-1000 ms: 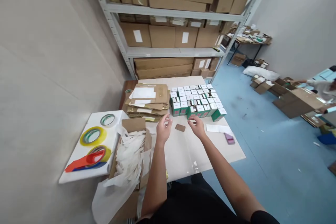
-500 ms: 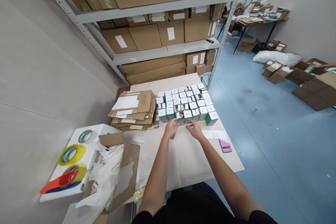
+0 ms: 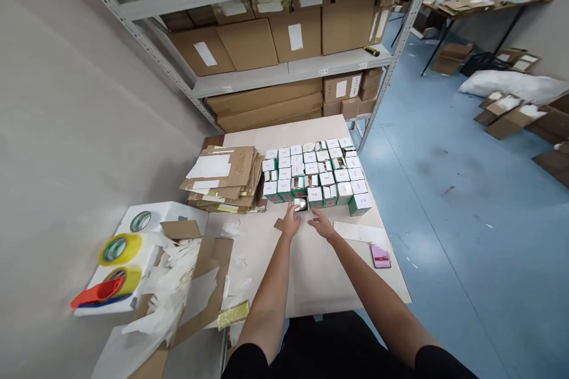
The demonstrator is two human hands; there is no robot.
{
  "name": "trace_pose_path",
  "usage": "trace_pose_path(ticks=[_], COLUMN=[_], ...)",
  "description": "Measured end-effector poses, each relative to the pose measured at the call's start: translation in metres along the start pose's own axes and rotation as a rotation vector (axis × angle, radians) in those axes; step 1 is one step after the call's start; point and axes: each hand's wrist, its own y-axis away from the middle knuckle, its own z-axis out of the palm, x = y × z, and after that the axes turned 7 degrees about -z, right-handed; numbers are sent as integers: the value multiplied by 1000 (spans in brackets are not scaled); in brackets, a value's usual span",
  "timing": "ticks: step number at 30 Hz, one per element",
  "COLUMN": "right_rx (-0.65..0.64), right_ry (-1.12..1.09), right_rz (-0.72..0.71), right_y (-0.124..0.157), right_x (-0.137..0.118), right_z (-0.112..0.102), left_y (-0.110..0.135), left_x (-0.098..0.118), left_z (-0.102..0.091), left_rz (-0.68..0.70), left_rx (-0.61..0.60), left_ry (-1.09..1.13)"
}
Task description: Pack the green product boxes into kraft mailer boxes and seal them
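Note:
Rows of small white-and-green boxes (image 3: 326,179) stand packed together on the table, some with their top flaps up. At the near edge, an open small box (image 3: 301,204) with something shiny inside stands out from the row. My left hand (image 3: 291,222) closes on the left side of that open box, its thumb and fingers at the edge. Just to the right, my right hand (image 3: 320,224) has its fingers apart and holds nothing, close to the front boxes. A brown cardboard scrap (image 3: 278,224) lies beside my left hand.
Flattened cardboard (image 3: 222,174) is stacked on the left. Tape rolls (image 3: 118,249) and an orange tape dispenser (image 3: 98,292) sit on a white box beside a carton of paper scraps (image 3: 178,278). A phone (image 3: 380,255) lies at right. A loaded shelf (image 3: 306,68) stands behind.
The open box has come forward out of the front row, with my left hand at it. My right hand has shifted slightly left. The camera view has turned and tilted a little.

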Motion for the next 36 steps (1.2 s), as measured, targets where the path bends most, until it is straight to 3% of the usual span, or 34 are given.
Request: trace_pose_path(ticks=[8,12,17,22,27,32,36], right_rx=[66,87,197,178,122,108,113], right_ry=[-1,85,77,87,133,168,122], right_rz=[-31,-118,-74,-58,-43,20,35], right_y=[-16,-7,19,54,92,126,140], right_x=[18,21,18,5,5,25,30], right_z=[42,44,51,78,128,178,195], left_y=[11,26,65,111,144,155,149], left_x=[-26,-28,-36,-61,-104,-145,-159], left_z=[16,10,-3,-27,-67,-98,-110], left_rz=[-46,-77,-68,-64,-79,-102,-100], left_rx=[20,13,6,19,66,14,-52], left_ry=[253,268,321,405,350,154,77])
